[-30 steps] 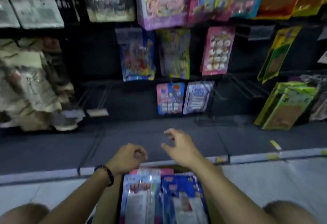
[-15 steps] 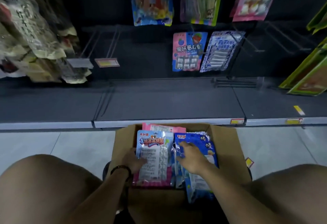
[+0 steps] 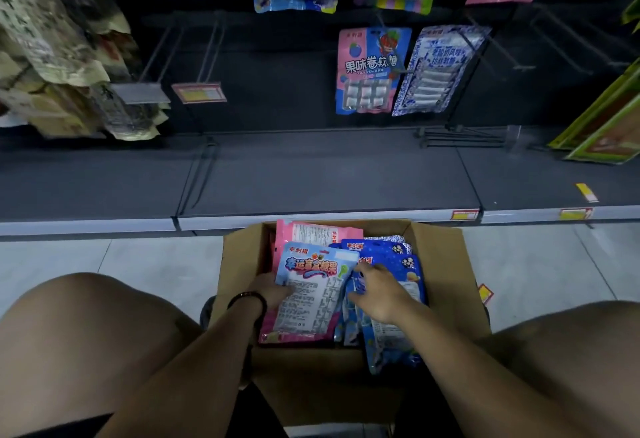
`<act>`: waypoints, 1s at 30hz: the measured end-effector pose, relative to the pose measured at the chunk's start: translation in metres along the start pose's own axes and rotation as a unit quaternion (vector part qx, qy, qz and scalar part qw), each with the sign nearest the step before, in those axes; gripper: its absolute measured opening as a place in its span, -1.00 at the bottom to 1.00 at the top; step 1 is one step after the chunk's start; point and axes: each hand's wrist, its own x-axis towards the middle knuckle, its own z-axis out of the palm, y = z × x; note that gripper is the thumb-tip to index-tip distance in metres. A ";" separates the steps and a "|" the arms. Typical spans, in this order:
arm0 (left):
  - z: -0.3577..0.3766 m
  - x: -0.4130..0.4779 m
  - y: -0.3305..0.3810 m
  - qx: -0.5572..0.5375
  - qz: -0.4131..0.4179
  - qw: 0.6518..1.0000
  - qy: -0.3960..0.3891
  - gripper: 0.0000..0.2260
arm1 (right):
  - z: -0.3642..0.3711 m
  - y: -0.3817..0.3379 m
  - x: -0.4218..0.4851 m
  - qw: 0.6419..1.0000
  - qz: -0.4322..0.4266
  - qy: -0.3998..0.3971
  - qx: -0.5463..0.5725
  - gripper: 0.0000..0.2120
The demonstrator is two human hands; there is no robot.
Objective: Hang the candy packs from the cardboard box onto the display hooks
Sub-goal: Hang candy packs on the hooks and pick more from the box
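Both hands have dropped into the cardboard box (image 3: pixel 446 271): left hand (image 3: pixel 273 290) fingers grasp a pale-blue candy pack (image 3: pixel 311 299) by the left wall, right hand (image 3: pixel 379 294) lies on dark-blue packs (image 3: pixel 405 264), grip unclear; lifting could drag neighbours out.

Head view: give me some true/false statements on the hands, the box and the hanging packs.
1. The left hand and the right hand are both down in the cardboard box. True.
2. The left hand grips the light blue pack at its left edge. True.
3. The box stands on the shelf. False: it stands on the floor in front of the shelf.
4. The right hand holds a pack up at the hooks. False: it lies on the dark blue packs in the box.
5. No packs hang above the shelf. False: a pink-and-blue pack and a blue-and-white pack hang side by side.
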 end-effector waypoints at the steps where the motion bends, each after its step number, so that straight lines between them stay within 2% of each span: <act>1: -0.003 -0.001 0.003 -0.002 0.015 1.000 -0.005 -0.82 | -0.001 0.000 0.000 1.000 -0.003 0.001 -0.001 -0.45; 3: -0.008 0.000 0.009 -0.027 0.042 0.999 0.009 -0.77 | -0.005 -0.001 -0.001 1.000 -0.004 0.011 -0.004 -0.40; 7: -0.024 -0.007 0.029 -0.159 0.080 0.981 0.077 -0.70 | -0.017 -0.013 -0.006 0.998 -0.030 0.051 0.029 -0.38; 10: -0.035 -0.024 0.044 -0.216 0.131 0.962 0.099 -0.82 | -0.023 -0.034 -0.013 0.990 -0.080 0.099 0.061 -0.35; 12: -0.042 -0.042 0.054 -0.218 0.147 0.958 0.117 -0.83 | -0.024 -0.049 -0.020 0.980 -0.121 0.119 0.101 -0.24; 14: -0.045 -0.048 0.059 -0.225 0.144 0.958 0.102 -0.63 | -0.023 -0.061 -0.026 0.973 -0.145 0.115 0.141 -0.03; 15: -0.045 -0.054 0.064 -0.234 0.156 0.956 0.082 -0.61 | -0.022 -0.065 -0.027 0.971 -0.150 0.111 0.150 0.07; 19: -0.026 -0.103 0.106 -0.287 0.200 0.937 0.019 -0.77 | -0.017 -0.077 -0.030 0.976 -0.145 0.116 0.111 0.27; 20: -0.023 -0.114 0.114 -0.304 0.209 0.930 -0.004 -0.77 | -0.018 -0.079 -0.030 0.975 -0.141 0.124 0.120 0.23; 21: -0.021 -0.117 0.117 -0.314 0.212 0.925 -0.029 -0.76 | -0.020 -0.080 -0.031 0.969 -0.142 0.139 0.149 0.11; 23: -0.021 -0.120 0.121 -0.292 0.221 0.929 -0.059 -0.72 | -0.028 -0.077 -0.030 0.944 -0.145 0.189 0.226 -0.35; 24: -0.023 -0.120 0.121 -0.279 0.223 0.933 -0.050 -0.73 | -0.034 -0.076 -0.031 0.933 -0.141 0.205 0.258 -0.56; 25: -0.024 -0.120 0.124 -0.273 0.226 0.935 -0.030 -0.75 | -0.041 -0.074 -0.032 0.926 -0.136 0.206 0.287 -0.69; 27: -0.027 -0.114 0.123 -0.263 0.221 0.939 0.039 -0.78 | -0.054 -0.074 -0.038 0.913 -0.129 0.198 0.333 -0.76; 29: -0.030 -0.109 0.121 -0.242 0.212 0.941 0.103 -0.73 | -0.065 -0.074 -0.045 0.900 -0.140 0.188 0.369 -0.76; 30: -0.033 -0.106 0.119 -0.242 0.209 0.941 0.110 -0.69 | -0.070 -0.075 -0.050 0.891 -0.150 0.181 0.388 -0.75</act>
